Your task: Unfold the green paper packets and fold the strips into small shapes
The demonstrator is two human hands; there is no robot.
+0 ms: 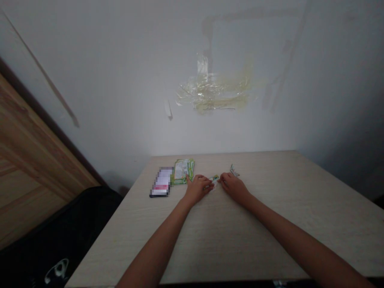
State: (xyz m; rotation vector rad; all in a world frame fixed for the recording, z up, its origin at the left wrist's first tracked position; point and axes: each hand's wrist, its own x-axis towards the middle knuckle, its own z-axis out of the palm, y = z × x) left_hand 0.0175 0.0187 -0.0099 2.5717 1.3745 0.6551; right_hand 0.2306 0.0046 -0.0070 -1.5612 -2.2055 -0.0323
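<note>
A small green-and-white packet [214, 179], narrow as if folded, lies on the table between my two hands. My left hand [198, 189] has its fingertips closed on the packet's left end, while one finger sticks out toward a stack of green packets [181, 170]. At the other end, the bent fingers of my right hand [234, 187] pinch the same packet. Just beyond the right hand sits another small folded packet [234, 171]. Print on the packets is too small to read.
A phone [161, 182] with a blurred screen lies left of the stack. The pale wooden table [210, 240] meets a wall [135, 100] with peeling tape [213, 92]. A black bag-like item [78, 224] and wooden panel [33, 152] stand at left.
</note>
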